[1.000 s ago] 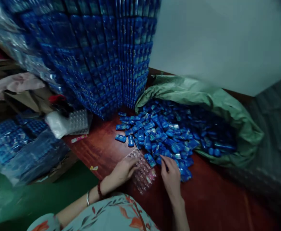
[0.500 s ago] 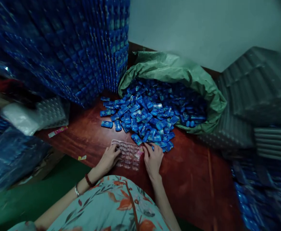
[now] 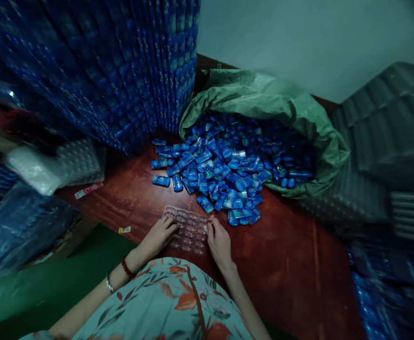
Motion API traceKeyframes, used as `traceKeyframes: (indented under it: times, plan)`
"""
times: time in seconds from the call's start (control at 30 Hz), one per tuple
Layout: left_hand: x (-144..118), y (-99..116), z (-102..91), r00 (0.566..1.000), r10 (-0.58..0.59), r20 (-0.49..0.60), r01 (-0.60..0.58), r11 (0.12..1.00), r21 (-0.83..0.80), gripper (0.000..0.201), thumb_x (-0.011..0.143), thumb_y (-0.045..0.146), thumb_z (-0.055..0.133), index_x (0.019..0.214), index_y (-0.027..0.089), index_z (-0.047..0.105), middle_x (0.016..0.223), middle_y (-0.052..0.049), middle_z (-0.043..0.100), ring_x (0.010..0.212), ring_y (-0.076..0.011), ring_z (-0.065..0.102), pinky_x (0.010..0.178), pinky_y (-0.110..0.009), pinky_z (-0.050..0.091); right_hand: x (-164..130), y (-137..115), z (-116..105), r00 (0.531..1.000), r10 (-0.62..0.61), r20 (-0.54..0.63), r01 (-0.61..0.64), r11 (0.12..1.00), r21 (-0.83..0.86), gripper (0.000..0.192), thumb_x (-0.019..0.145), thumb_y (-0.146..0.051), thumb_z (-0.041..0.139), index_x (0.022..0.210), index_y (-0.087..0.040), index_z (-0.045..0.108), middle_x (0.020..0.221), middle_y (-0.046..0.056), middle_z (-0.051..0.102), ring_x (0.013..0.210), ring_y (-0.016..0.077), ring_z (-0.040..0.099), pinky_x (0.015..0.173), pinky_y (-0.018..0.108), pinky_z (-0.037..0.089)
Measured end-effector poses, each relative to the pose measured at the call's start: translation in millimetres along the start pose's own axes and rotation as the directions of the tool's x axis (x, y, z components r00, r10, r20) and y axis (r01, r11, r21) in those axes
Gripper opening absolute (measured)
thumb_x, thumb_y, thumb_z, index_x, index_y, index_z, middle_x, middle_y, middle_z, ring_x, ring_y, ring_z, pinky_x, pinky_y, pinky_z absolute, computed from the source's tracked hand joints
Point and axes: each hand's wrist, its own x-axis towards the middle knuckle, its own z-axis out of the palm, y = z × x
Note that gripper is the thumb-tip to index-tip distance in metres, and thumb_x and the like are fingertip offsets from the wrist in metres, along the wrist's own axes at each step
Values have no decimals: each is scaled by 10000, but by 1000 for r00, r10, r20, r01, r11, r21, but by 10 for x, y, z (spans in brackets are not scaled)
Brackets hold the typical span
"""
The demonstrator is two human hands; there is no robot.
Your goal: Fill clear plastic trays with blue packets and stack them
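Note:
A clear plastic blister tray with rows of moulded hollows lies on the reddish-brown table in front of me. My left hand has its bent fingers over the tray's left edge. At the right edge, my right hand has thumb and fingers closed together on the rim. A small pale spot shows by the right fingertips, too small to name. Just beyond the tray, a heap of small blue wrapped packs spills from a green woven sack.
Tall stacks of filled blue trays stand at the back left. Stacked clear trays are on the right. At the left lie a white plastic bundle, a pink strip and a yellow scrap near the table edge.
My right hand has moved left and closed in on the tray's right edge. A pink patch seen there before no longer shows. The camera view has shifted slightly.

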Motion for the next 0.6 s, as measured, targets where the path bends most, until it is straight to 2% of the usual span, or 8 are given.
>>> traceKeyframes:
  times: [0.07,0.13,0.2,0.3,0.37,0.47,0.6]
  plan:
    - [80,25,-36,1000,-11,0,11,999,40,184,909,297,458,976,178,581,964,-78,557,893,-207,473,761,-338,419,99,-20,-29,997,-40,-71,28,988,-151,308,943,-303,324,976,-175,602,901,83,630,855,197,562,778,308,422]
    - [216,23,-99,998,-48,-45,51,996,77,219,923,317,423,880,178,587,920,-69,561,870,-210,473,754,-348,405,267,-91,-75,994,-76,-78,50,957,-285,296,939,-307,361,1032,-166,604,938,98,621,907,216,533,805,324,406]
    - [411,-28,-187,986,-109,-126,118,991,65,253,938,296,380,834,174,576,890,-63,555,855,-206,482,760,-351,402,460,-197,-118,998,-65,6,61,905,-421,266,915,-291,432,1064,-156,605,949,111,626,935,242,518,795,343,397]
    - [769,-195,-315,947,-218,-235,223,975,-6,179,918,277,430,930,156,562,943,-79,532,879,-203,504,788,-343,425,693,-348,-149,989,6,150,82,814,-576,211,860,-263,540,998,-129,625,931,136,640,962,288,514,763,368,389]
    - [991,-323,-366,932,-261,-254,272,962,9,266,852,296,557,1068,143,529,1043,-107,506,951,-232,505,829,-368,435,785,-400,-152,979,30,199,100,788,-608,194,832,-254,583,965,-117,620,932,148,644,972,300,521,742,360,392]
    - [1203,-461,-378,947,-254,-198,280,953,119,535,743,291,691,1202,135,464,1164,-149,461,1066,-304,472,893,-450,420,845,-389,-154,968,19,251,137,796,-590,219,813,-230,605,1006,-129,580,939,140,646,931,277,558,677,318,395]
    - [1255,-522,-358,972,-210,-105,224,964,142,541,751,202,657,1239,131,433,1191,-167,464,1104,-305,475,912,-450,430,846,-286,-170,961,-12,277,168,819,-549,286,823,-170,549,1106,-173,509,937,105,648,819,225,610,613,278,382]
